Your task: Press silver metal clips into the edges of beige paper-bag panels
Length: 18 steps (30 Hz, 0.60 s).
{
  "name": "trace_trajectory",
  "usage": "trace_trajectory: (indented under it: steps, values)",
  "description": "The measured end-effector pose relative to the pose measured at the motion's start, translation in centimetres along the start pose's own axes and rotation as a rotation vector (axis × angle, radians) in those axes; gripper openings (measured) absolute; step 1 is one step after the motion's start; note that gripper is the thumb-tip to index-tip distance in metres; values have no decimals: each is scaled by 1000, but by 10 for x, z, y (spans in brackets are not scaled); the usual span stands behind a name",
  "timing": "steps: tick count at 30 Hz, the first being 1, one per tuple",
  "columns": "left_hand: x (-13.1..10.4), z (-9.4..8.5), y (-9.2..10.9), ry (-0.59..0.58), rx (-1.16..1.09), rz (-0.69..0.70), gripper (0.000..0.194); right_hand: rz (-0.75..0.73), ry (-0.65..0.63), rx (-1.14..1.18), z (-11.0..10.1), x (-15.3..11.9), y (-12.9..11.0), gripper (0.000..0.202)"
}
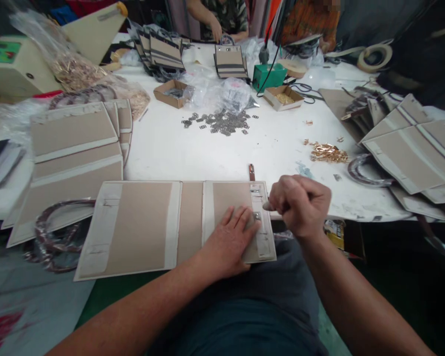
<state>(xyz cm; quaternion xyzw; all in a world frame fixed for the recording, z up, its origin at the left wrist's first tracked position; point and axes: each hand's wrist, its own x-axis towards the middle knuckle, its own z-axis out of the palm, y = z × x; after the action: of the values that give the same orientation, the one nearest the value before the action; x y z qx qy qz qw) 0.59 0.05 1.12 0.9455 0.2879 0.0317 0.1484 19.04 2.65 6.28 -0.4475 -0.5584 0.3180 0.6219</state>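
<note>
A beige folding panel (143, 222) with pale strips lies across the table's front edge and overhangs it. My left hand (232, 242) rests flat on its right part, fingers stretched out. By the fingertips, a small metal plate (257, 216) sits on the pale strip, and another metal plate (255, 190) is farther up it. My right hand (300, 205) is closed in a fist just above the panel's right edge. A small greyish tip pokes out from it; what it belongs to is hidden. A brown strap end (251, 172) sticks out past the panel's far edge.
Stacked panels stand left (74, 128) and right (411, 153), with wrapped brown handles (46, 225) at left. Loose metal plates (222, 122), gold-coloured fasteners (328, 153) and small cardboard boxes (170, 93) lie on the white table (163, 153). Two people sit opposite.
</note>
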Motion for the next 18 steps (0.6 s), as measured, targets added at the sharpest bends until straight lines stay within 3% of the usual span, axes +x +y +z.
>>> trace_trajectory:
  steps: [4, 9, 15, 18]
  values:
    - [-1, 3, -3, 24, -25, -2, 103, 40, 39, -3, 3, -4, 8, 52]
    - [-1, 6, -6, 36, -38, 10, 107, 13, -61, 10, 14, -7, 2, 52]
    - [-2, 4, -6, 59, -45, 18, 109, -49, -257, -183, 15, -2, -2, 55]
    - [-3, 4, -6, 64, -47, 15, 108, -36, -246, -211, 13, -1, -8, 54]
